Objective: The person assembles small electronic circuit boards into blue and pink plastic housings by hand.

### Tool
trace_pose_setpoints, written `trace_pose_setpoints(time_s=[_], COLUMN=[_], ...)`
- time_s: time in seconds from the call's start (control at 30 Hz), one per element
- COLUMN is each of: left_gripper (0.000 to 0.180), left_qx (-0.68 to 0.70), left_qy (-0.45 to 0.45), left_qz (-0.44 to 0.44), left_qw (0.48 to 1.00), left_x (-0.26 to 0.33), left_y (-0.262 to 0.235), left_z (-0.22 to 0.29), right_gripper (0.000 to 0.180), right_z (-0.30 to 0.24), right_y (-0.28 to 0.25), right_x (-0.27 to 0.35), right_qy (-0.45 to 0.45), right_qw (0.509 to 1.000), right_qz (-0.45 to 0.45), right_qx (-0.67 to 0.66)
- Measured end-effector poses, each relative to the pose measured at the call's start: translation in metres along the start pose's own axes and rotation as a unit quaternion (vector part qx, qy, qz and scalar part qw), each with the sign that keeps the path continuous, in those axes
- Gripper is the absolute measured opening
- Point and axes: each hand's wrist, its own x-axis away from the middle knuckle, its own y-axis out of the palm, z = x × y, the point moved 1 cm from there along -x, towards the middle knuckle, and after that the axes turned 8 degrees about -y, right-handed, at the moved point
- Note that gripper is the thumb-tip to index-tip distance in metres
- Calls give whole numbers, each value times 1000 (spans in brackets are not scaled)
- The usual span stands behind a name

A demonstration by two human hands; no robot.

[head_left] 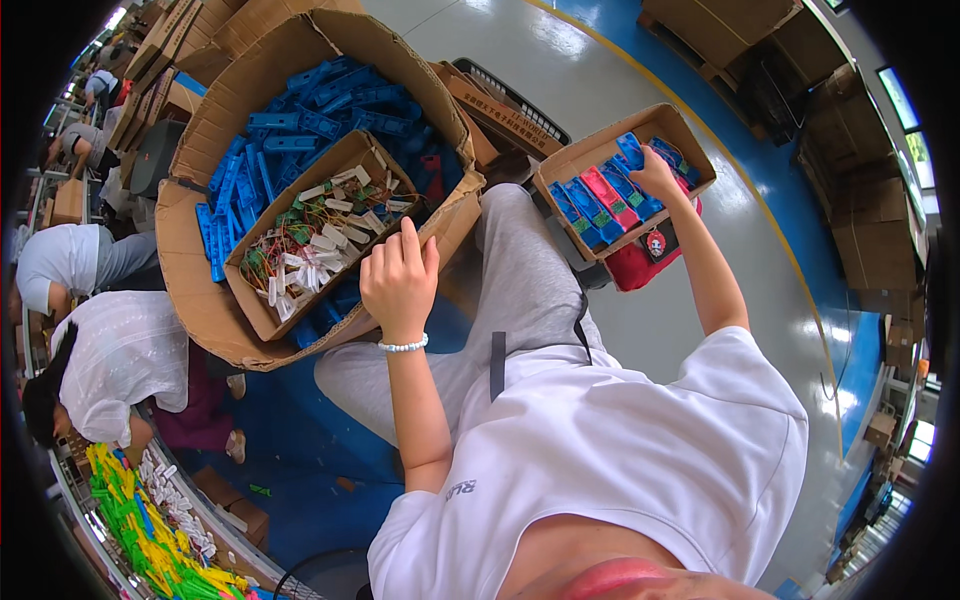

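Right now the person sits on the floor between two boxes. Their left hand (398, 275) hovers at the near edge of the small inner carton (262, 300) of white tags with red and green wires (315, 235), fingers loosely curled and grasping nothing I can make out; the tags lie just ahead of it, up and to the left. Meanwhile the right hand (655, 172) reaches well out to the shallow cardboard tray (690, 140), its grip closed on a blue flat case (631, 150) standing on end at the far row, long axis pointing away from the person
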Motion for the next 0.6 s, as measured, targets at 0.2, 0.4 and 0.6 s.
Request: trace_pose_setpoints(time_s=[0.2, 0.4, 0.6], left_gripper=[36, 35, 32], left_qx=[7, 72, 185], left_qy=[-4, -6, -55], left_qz=[-14, -37, -15], left_qw=[1000, 997, 981], left_x=[-3, -3, 2], left_y=[-2, -8, -38], left_z=[-1, -5, -41], right_gripper=[62, 61, 49], right_z=[-90, -87, -129], right_y=[37, 65, 23], right_x=[29, 42, 26], right_qy=[-112, -147, -198], right_qw=[989, 968, 936], right_qz=[-92, -197, -237], right_qx=[-34, 56, 169])
